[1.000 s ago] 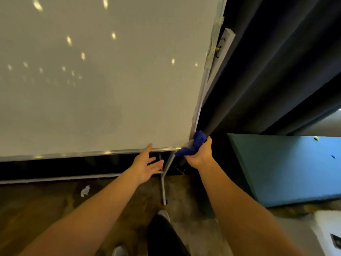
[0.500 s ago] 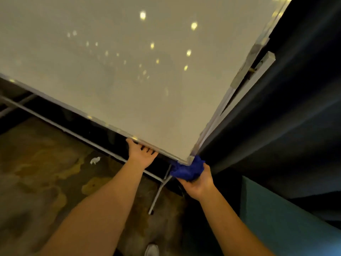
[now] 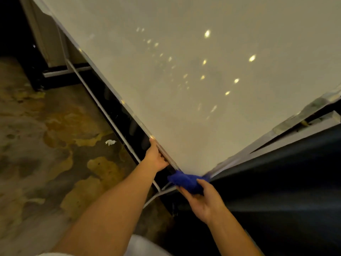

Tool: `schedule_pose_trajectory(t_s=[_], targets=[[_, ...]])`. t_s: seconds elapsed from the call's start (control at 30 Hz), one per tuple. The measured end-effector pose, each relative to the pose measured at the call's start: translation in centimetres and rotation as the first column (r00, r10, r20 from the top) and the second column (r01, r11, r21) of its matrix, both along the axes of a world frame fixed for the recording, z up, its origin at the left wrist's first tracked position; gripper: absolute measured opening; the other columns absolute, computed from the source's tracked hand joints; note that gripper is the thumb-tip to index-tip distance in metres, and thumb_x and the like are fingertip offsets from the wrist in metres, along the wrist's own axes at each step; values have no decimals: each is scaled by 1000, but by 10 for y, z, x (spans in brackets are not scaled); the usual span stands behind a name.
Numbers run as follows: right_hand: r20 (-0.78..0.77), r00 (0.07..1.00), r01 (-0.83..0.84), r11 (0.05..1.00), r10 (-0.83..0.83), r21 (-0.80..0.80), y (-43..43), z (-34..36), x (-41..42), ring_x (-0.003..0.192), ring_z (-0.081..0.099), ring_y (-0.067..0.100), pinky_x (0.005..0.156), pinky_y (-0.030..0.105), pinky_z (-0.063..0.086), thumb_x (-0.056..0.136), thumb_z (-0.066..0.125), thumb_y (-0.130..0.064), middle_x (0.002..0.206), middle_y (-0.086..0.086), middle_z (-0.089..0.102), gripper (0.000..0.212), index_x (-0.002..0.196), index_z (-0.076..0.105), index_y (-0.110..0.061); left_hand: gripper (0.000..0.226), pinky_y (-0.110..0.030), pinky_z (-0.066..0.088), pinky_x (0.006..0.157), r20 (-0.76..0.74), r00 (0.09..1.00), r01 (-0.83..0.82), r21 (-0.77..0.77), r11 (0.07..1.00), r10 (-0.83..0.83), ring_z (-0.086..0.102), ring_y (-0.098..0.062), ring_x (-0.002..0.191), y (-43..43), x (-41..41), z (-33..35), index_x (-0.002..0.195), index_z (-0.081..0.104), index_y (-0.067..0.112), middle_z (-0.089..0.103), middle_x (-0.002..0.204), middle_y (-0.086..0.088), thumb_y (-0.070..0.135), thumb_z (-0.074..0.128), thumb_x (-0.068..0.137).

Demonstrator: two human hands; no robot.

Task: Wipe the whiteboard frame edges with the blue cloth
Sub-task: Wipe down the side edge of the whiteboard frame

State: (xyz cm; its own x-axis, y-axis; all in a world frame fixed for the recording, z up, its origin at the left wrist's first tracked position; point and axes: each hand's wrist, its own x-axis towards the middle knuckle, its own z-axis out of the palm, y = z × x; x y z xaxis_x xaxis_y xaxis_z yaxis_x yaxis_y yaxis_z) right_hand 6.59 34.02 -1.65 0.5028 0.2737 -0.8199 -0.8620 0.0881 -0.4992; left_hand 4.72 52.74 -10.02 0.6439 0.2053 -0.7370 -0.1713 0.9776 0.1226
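The blue cloth (image 3: 188,182) is bunched up and pressed right at the bottom corner of the whiteboard frame (image 3: 239,157), pinched in the grip of the right hand (image 3: 204,199). The lower edge is clasped by the left hand (image 3: 154,157), fingers curled under it, so the board is steadied. Probably best if the cloth gets wrapped over the rail and dragged along in one firm pass. A scrap of paper (image 3: 110,142) is lying on the floor.

No readable text, label, brand, number or sign shows anywhere.
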Motion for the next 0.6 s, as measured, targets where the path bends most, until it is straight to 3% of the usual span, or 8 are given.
schedule_pose_trajectory(t_s=[0.07,0.13,0.17,0.23,0.3,0.4,0.5,0.6], targets=[[200,978,-38,995,55,-90,16,-11,-12,110,60,45,99,53,48,97,45,-3,121,34,58,36,132,44,8,72,-52,52,78,14,1000,1,-20,1000,-1,60,-34,99,0,2,-6,118,55,10,62,116,-17,70,50,81],[405,882,-102,938,238,-330,24,-20,-20,102,66,34,93,42,54,96,54,-5,115,26,63,29,124,50,4,66,-54,52,82,38,999,6,-23,1000,-6,59,-35,107,1,2,-12,117,58,13,60,123,-17,68,52,81],[490,762,-157,855,423,-494,28,-19,-21,95,67,26,85,31,55,95,59,-12,108,16,66,22,115,53,-4,60,-53,52,82,57,998,4,-21,1000,-3,58,-35,109,2,0,-15,114,59,15,59,124,-16,66,53,82],[443,364,-262,546,819,-795,39,-11,-14,88,65,21,70,17,49,94,63,-26,99,4,66,18,103,52,-15,56,-50,53,82,92,996,6,-6,1000,-6,59,-33,111,2,-6,-19,114,61,20,60,124,-14,65,54,81],[250,-23,-267,235,968,-935,59,-6,6,98,63,27,79,27,50,95,61,-32,108,7,64,29,111,53,-9,59,-45,57,76,98,995,24,26,999,-26,64,-31,103,1,-13,-24,118,64,22,67,115,-14,66,55,80],[-89,-524,-40,-129,847,-991,121,-1,34,106,61,33,85,38,48,93,62,-36,115,17,64,40,116,55,-4,54,-40,59,61,148,989,10,21,1000,-13,72,-30,81,-3,-18,-28,104,74,17,75,95,-14,63,52,85],[-235,-819,231,-75,524,-970,188,0,44,105,61,36,75,37,45,91,65,-30,114,17,64,36,118,56,-8,50,-36,55,66,147,982,-115,-25,993,118,71,-25,67,-17,-13,-27,87,73,16,74,76,-8,57,45,90],[-479,-875,483,53,73,-874,243,-1,42,119,46,37,86,41,44,92,61,-32,127,15,53,39,129,56,-19,59,-40,51,78,96,948,-302,-41,952,305,67,-29,88,-34,-7,-31,106,72,14,73,96,-12,62,40,92]])
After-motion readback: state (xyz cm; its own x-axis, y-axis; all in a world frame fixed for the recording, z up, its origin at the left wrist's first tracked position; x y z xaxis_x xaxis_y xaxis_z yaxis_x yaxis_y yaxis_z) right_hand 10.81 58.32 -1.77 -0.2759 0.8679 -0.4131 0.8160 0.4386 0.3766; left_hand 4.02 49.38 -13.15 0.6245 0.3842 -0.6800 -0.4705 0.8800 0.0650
